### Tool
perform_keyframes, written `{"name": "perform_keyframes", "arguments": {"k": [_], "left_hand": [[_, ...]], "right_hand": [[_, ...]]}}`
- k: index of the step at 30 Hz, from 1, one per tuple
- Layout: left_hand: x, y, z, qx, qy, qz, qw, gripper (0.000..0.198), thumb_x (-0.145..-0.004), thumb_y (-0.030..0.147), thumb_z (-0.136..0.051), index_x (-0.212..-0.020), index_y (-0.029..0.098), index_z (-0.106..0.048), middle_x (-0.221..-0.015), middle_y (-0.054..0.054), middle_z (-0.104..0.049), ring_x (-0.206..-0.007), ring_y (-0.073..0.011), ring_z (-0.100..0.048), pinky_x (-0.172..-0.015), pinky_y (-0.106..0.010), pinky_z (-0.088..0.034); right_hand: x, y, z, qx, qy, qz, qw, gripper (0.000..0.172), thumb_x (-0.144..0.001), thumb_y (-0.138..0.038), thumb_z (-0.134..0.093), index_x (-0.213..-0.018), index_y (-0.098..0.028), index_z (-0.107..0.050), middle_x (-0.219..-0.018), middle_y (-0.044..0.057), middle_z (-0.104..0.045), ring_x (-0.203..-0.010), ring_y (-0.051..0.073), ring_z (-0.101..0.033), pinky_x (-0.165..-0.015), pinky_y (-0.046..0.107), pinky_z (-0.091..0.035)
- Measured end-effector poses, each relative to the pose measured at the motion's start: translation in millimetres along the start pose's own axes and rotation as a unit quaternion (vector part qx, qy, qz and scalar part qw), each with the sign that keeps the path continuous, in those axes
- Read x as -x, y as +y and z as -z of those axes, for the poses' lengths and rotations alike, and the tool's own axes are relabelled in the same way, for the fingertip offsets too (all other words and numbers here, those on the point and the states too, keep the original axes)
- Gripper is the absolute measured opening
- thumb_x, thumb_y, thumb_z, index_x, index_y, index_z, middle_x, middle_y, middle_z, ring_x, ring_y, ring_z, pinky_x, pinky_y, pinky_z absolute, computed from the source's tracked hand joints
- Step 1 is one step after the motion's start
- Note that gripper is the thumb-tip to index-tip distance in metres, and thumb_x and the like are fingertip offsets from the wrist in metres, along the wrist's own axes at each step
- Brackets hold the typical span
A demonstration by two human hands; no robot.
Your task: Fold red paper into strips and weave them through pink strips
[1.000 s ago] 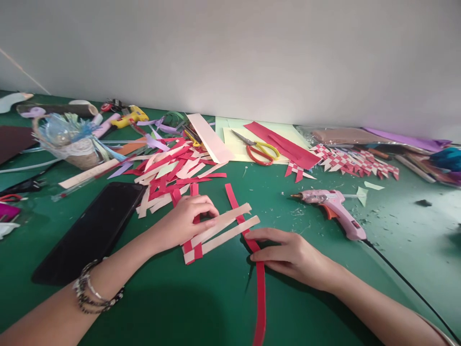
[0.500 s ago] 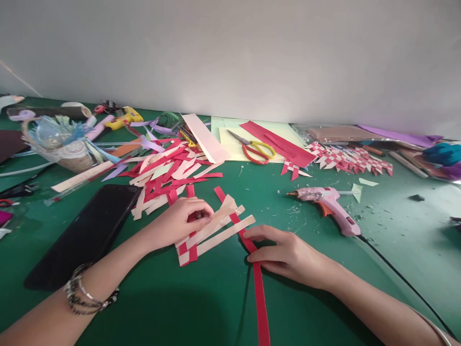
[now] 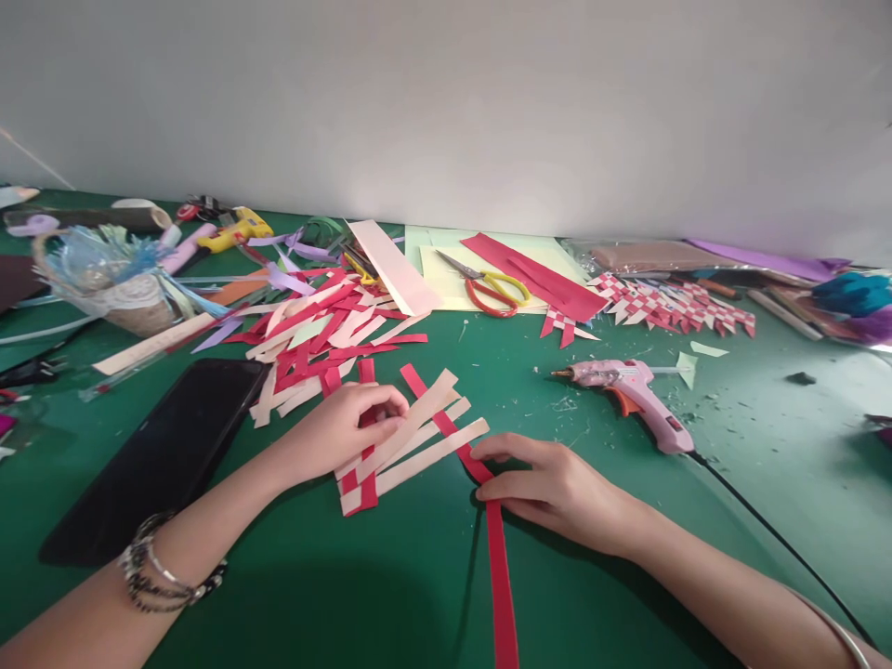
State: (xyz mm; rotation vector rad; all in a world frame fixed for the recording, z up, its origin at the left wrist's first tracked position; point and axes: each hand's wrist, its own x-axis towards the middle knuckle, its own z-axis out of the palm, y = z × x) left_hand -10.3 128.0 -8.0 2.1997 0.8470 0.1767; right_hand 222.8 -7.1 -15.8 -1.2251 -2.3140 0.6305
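My left hand (image 3: 359,427) is closed, thumb and fingers together, on the pale strips of a small woven paper piece (image 3: 348,499). Red strips (image 3: 367,372) cross the pale ones there. Several loose pale ends fan out to the right, the topmost pale strip (image 3: 433,400) lifted. My right hand (image 3: 540,478) pinches a long red paper strip (image 3: 502,576). Its far end lies among the pale ends, partly covered by them, and its near end runs off the bottom edge. The left fingertips are partly hidden.
A black phone (image 3: 153,455) lies left of my forearm. Cut strips (image 3: 327,325) are heaped behind the weave. A pink glue gun (image 3: 634,386) with its cord lies right. Farther back are scissors (image 3: 494,288), a red sheet (image 3: 536,276) and checkered woven pieces (image 3: 675,302).
The red strip's far end has shifted left, deeper among the pale ends. The topmost pale strip stands more clearly raised. Both hands keep nearly the same places.
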Motion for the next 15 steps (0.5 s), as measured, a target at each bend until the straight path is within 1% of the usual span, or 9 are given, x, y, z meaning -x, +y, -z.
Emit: {"name": "perform_keyframes", "arguments": {"k": [6, 15], "left_hand": [[-1.3, -2.1, -0.8, 0.004, 0.015, -0.016, 1.000, 0.018, -0.084, 0.037, -0.046, -0.081, 0.021, -0.056, -0.083, -0.001, -0.061, -0.070, -0.0154, -0.055, -0.062, -0.026, -0.044], [0.5, -3.3, -3.1, 0.007, 0.019, 0.005, 1.000, 0.017, -0.083, 0.036, -0.048, -0.082, 0.022, -0.058, -0.078, 0.001, -0.060, -0.065, -0.0142, -0.053, -0.058, -0.024, -0.042]], "right_hand": [[-0.2, 0.3, 0.4, -0.002, -0.003, -0.009, 1.000, 0.024, -0.089, -0.017, -0.043, -0.094, -0.020, -0.066, -0.113, 0.010, -0.058, -0.092, 0.016, -0.060, -0.072, 0.025, -0.050], [1.8, 1.6, -1.7, -0.025, 0.009, 0.000, 1.000, 0.024, -0.088, -0.015, -0.043, -0.095, -0.019, -0.066, -0.115, 0.008, -0.061, -0.100, 0.016, -0.059, -0.081, 0.025, -0.049]]}}
